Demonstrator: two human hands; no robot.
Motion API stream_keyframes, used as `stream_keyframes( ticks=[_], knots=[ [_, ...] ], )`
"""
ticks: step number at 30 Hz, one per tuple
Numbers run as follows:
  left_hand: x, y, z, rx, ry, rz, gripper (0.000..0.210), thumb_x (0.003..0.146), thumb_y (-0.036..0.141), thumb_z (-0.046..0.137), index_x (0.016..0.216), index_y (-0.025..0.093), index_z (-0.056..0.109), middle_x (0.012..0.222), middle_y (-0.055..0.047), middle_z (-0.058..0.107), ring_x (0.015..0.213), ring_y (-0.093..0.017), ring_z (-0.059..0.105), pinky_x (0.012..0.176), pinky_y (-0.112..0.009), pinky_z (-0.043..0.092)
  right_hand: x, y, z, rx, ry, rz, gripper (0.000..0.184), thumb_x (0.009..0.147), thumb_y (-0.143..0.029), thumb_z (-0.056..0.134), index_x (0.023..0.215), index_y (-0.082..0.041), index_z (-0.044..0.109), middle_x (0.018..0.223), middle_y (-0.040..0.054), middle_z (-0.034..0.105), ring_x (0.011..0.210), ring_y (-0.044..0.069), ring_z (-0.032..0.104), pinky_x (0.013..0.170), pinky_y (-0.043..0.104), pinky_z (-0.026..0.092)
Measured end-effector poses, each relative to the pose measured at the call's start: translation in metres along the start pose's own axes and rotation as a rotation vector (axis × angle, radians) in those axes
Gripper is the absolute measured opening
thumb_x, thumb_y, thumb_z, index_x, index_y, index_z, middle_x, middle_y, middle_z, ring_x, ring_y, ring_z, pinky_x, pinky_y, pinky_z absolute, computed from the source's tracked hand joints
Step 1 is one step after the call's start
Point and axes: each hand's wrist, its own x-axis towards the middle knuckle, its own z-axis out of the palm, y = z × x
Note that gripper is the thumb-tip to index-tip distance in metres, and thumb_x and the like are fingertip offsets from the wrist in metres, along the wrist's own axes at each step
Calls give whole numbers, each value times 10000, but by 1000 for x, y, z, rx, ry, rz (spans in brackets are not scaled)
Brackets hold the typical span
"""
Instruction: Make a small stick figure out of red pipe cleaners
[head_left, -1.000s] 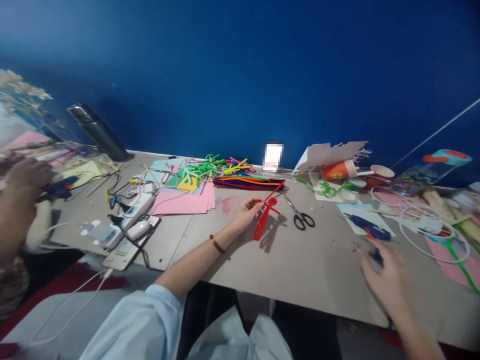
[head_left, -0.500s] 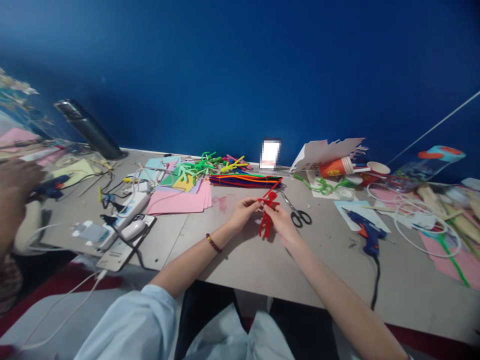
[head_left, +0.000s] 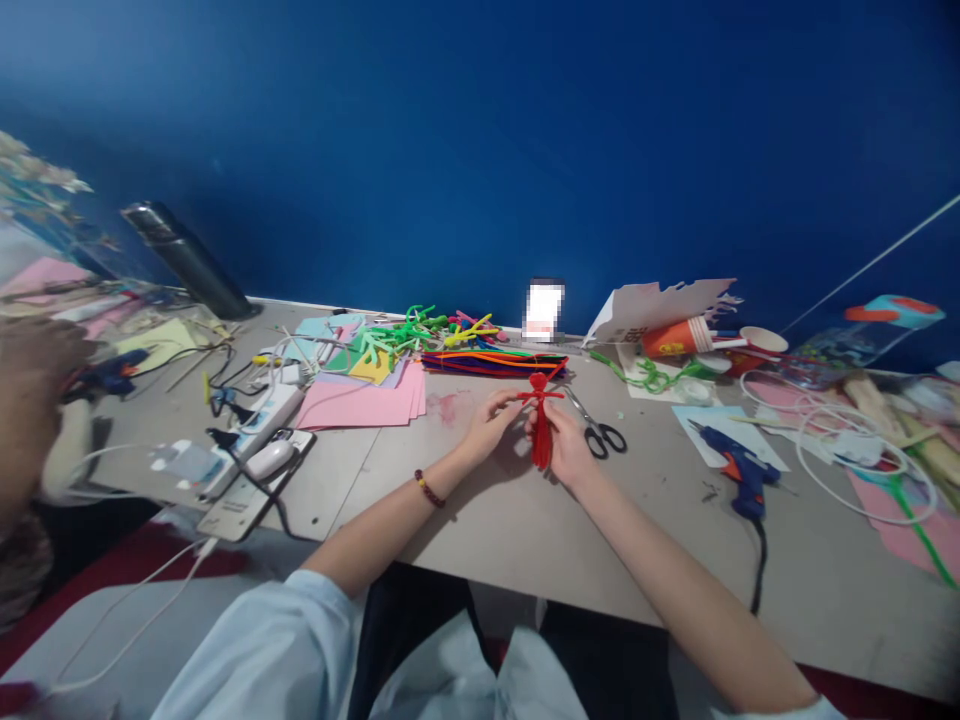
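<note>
A red pipe-cleaner figure (head_left: 541, 440) stands upright above the tabletop, with a round head, a crossbar of two arms and a bundled lower body. My right hand (head_left: 570, 447) is closed around its body. At the tip of the figure's left-side arm are the fingers of my left hand (head_left: 486, 430), pinched together. Just right of the right hand lie black-handled scissors (head_left: 602, 440), blades pointing away. Behind the figure rests a tied bundle of coloured pipe cleaners (head_left: 487, 364).
Pink paper sheets (head_left: 360, 402), green bent pipe cleaners (head_left: 405, 335) and a power strip (head_left: 255, 430) lie to the left. A blue glue gun (head_left: 739, 470), paper cups (head_left: 675, 337) and coiled white cord are at right. Another person's hand (head_left: 45, 370) is at far left.
The red figure has turned more upright, its arms and lower body now showing more openly. My right hand has shifted down onto its body; the left fingers have moved out to its arm.
</note>
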Motion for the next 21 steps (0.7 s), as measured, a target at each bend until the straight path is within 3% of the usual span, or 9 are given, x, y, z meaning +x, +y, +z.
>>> stream_keyframes(
  ticks=[3, 6, 21],
  knots=[
    [-4, -3, 2, -53, -106, -80, 220, 638, 292, 768, 807, 166, 706, 760, -43, 646, 678, -123, 580, 635, -249, 466, -2, 3, -1, -37, -28, 12, 337, 635, -451, 764, 776, -186, 610, 582, -38, 607, 489, 106, 562, 439, 216, 470],
    [-7, -5, 5, -126, -131, -154, 339, 611, 380, 789, 830, 145, 680, 654, -11, 592, 556, -99, 531, 529, -248, 441, -2, 9, -4, -70, -3, -24, 396, 596, -487, 785, 753, -180, 589, 594, -26, 629, 481, 110, 562, 419, 218, 465],
    [-6, -2, 4, -189, -77, -225, 353, 587, 423, 799, 754, 147, 657, 577, 2, 559, 510, -90, 510, 491, -238, 433, -10, 10, -2, -103, -14, 38, 448, 552, -450, 816, 779, -179, 540, 597, -26, 656, 462, 107, 589, 437, 219, 508]
  ],
)
